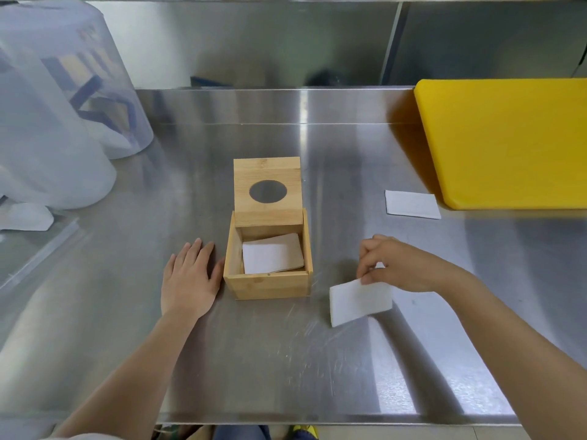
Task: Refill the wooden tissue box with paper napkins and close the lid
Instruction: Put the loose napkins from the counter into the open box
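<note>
A wooden tissue box (266,285) stands in the middle of the steel counter. Its lid (267,176), with an oval hole, is raised upright at the back. White napkins (271,257) lie inside the box. My left hand (189,277) rests flat on the counter, fingers spread, touching the box's left wall. My right hand (392,262) is to the right of the box and pinches a folded stack of white napkins (359,301) by its upper edge. One more napkin (412,204) lies flat further back on the right.
A yellow cutting board (508,141) fills the back right, beside the loose napkin. Large translucent plastic containers (63,106) stand at the back left, with white paper (25,217) at their base. The steel counter's front edge (317,419) runs close to my body.
</note>
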Demonstrator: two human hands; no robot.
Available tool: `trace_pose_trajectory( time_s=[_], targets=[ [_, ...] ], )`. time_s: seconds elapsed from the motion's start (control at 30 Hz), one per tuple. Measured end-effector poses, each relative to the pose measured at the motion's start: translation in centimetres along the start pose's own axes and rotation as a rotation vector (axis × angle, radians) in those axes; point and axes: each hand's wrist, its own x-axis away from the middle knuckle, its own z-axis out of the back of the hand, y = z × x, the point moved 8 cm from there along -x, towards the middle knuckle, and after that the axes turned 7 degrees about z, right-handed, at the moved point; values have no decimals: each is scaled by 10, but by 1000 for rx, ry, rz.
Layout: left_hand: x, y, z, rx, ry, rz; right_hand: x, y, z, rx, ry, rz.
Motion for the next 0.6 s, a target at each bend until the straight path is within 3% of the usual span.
trace_pose_trajectory(
  time_s=[0.2,0.37,0.6],
  targets=[
    [0,0,1,-4,2,1,-4,-40,31,-110,-10,68],
    [1,0,2,11,9,-2,-16,-71,48,-391,67,145],
    [1,0,2,28,20,-1,-68,-99,20,-225,19,142]
  ],
)
